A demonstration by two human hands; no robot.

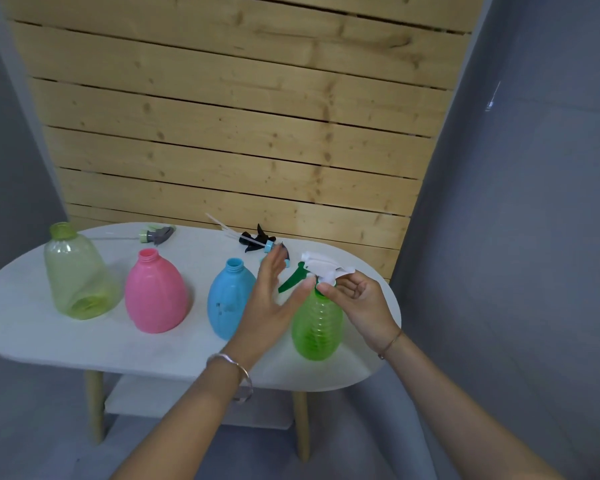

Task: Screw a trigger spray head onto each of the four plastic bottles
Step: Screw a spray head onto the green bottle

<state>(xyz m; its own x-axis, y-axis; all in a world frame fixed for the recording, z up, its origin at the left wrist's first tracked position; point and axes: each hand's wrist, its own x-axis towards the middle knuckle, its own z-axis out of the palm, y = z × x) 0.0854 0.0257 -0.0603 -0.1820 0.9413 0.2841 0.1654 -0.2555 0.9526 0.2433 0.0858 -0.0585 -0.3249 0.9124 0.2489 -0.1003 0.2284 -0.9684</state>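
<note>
You're working at the white oval surface [84, 344], four bottles standing in a row across it. From your left: the pale yellow-green bottle [78, 275], the pink bottle [156, 294], the blue bottle [227, 301], all three with open necks, then the ribbed green bottle [317, 325] nearest your right side.

Your left hand [269, 299] is hovering open, fingers spread, holding nothing, just left of the green bottle's neck and in front of the blue one; whether the thumb is touching the neck I can't tell, it's blurred.

Your right hand [355, 299] is pinching narrow around the collar of the white-and-green spray head [321, 270], which is sitting on the green bottle's mouth, trigger pointing toward your left hand. Looks like you're threading this first head on; how tight it is can't be read.

What matters next: the bottle's long axis is upright, directly under your right hand, with the left hand closest to its body to steady it.

Two loose heads are lying at the far edge: black one with blue collar [257, 239], grey one with pale green collar [156, 234]. I can't make out a fourth head for certain.
</note>
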